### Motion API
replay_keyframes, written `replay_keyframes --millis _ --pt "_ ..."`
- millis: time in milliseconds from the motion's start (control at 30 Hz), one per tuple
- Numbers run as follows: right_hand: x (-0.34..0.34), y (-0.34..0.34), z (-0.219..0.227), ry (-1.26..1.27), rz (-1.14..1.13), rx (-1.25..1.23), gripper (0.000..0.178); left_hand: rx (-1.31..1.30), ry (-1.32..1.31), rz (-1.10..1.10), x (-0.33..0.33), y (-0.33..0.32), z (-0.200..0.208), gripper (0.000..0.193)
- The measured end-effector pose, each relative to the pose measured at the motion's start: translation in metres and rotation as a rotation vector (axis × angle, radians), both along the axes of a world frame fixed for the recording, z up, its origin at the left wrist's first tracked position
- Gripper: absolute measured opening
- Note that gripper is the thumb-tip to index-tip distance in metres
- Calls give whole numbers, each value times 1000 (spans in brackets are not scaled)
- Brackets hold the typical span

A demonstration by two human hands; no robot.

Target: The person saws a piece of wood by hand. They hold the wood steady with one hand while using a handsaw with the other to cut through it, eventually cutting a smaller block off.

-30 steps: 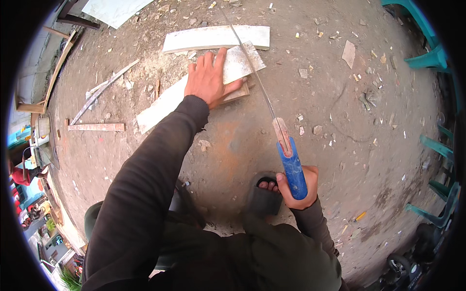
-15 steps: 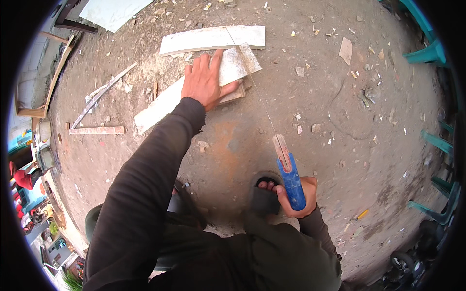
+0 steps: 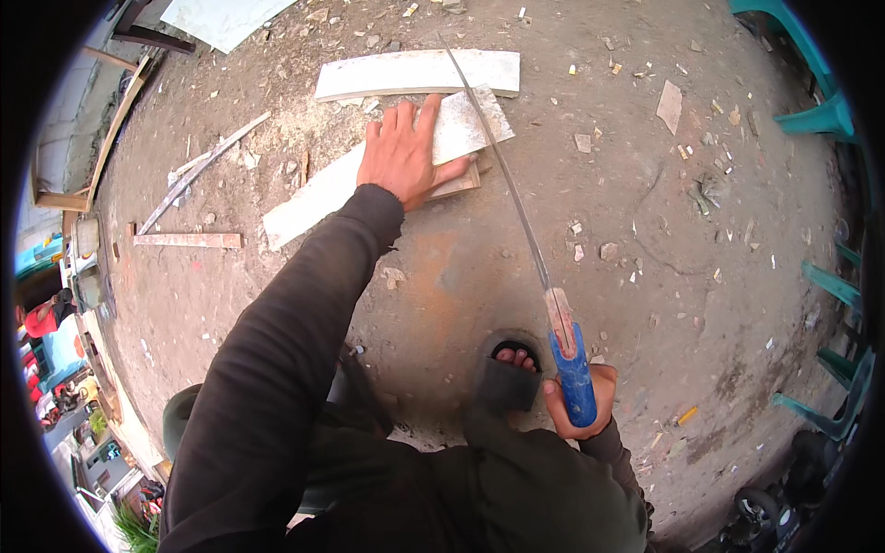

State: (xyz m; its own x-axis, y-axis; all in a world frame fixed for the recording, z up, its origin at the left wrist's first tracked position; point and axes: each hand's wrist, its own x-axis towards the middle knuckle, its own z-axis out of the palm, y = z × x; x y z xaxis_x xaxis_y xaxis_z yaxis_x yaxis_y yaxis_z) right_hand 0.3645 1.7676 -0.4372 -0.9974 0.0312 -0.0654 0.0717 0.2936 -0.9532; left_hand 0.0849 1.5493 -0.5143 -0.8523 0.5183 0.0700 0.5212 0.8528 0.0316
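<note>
My left hand (image 3: 398, 152) lies on a white board (image 3: 309, 200), fingers and thumb spread, pressing it down. Under the board's right end a piece of wood (image 3: 458, 184) sticks out. In my right hand (image 3: 601, 398) is a handsaw (image 3: 573, 376) with a blue handle, the fingers wrapped round the grip. Its long blade (image 3: 516, 205) runs away from me and crosses the board's right end, right of my left hand. Whether the teeth are in the wood, I cannot tell.
A second white board (image 3: 424, 72) lies just beyond. Thin wooden strips (image 3: 189, 241) rest at the left, a white sheet (image 3: 226, 20) at the far left. Teal plastic chairs (image 3: 820, 115) line the right side. Debris litters the dirt ground; my sandalled foot (image 3: 510, 380) is near the saw handle.
The saw and my right hand have shifted slightly toward me and to the right, and more of the blade's side shows. My left hand stays on the board. The whole view has shifted a little.
</note>
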Motion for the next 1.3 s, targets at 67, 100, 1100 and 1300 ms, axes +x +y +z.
replay_keyframes --millis 67,100,1100,1300 --pt "4 5 5 -1 19 0 5 -8 -12 3 2 0 -1 86" --pt "0 3 4 -4 42 14 8 -8 -12 14 3 -2 -3 86" --pt "-50 1 4 25 76 8 5 41 -40 24 1 4 1 88" --pt "6 11 -12 3 36 -9 16 -2 -42 3 1 0 5 87"
